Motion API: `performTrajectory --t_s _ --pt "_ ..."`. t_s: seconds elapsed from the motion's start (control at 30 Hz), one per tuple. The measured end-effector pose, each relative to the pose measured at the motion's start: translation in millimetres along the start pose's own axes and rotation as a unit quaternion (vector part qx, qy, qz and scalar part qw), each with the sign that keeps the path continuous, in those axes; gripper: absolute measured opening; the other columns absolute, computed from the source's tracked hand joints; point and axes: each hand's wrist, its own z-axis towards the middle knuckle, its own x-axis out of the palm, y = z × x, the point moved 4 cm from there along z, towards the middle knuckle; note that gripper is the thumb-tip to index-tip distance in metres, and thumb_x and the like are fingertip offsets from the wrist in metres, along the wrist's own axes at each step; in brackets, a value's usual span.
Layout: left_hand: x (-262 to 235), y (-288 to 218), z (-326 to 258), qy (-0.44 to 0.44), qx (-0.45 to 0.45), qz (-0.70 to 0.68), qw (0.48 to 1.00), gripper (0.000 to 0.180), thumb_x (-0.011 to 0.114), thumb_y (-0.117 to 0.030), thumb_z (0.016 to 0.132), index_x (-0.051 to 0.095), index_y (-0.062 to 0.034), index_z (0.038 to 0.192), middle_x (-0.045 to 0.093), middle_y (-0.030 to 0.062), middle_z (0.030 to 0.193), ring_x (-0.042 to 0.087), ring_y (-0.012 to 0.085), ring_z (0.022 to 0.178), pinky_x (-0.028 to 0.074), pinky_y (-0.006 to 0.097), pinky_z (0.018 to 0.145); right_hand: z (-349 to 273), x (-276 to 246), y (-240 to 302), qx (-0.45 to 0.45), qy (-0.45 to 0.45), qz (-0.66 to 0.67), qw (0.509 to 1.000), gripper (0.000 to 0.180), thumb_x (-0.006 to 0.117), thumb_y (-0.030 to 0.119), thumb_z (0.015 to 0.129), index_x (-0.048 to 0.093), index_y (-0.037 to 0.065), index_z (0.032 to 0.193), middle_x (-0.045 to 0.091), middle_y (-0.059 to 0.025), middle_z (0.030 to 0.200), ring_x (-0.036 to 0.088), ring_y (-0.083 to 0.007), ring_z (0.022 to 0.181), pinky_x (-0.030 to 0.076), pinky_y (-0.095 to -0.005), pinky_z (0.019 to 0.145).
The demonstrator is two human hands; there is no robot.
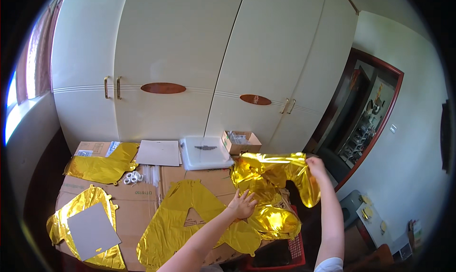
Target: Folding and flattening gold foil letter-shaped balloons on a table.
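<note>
My right hand (316, 166) pinches the upper edge of a shiny gold foil balloon (273, 165), uninflated, and holds that end raised at the right of the table. Part of the foil hangs down below the hand in a curved flap. With its fingers spread, my left hand (242, 204) rests on the gold foil beside it. Under my left forearm lies a flat A-shaped gold foil balloon (166, 224) with an opening in its middle. More crumpled gold foil (275, 219) lies between my two arms, and where one piece ends and another begins is hard to tell.
On the cardboard-covered table (137, 200) lie more gold foil balloons (99, 170), a grey card (94, 231), white ribbon rolls (133, 178), thin white straws (151, 175) and pale sheets (159, 153). A stack of clear bags (206, 154) and a small carton (242, 143) stand before cabinets. A red basket (297, 255) sits near right.
</note>
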Motion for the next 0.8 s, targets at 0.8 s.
performTrajectory --t_s 0.8 --pt "-82 95 -43 -0.04 -0.159 -0.864 0.476 0.092 0.016 -0.075 0.092 0.032 -0.0039 0.148 0.039 0.0146 0.149 0.03 0.0327 0.142 0.021 0.05 0.116 -219 43 312 -0.612 -0.059 -0.273 0.74 0.012 0.065 0.015 0.078 0.064 0.013 0.089 0.048 0.0057 0.063 0.053 -0.0081 0.057 0.036 -0.0253 0.047"
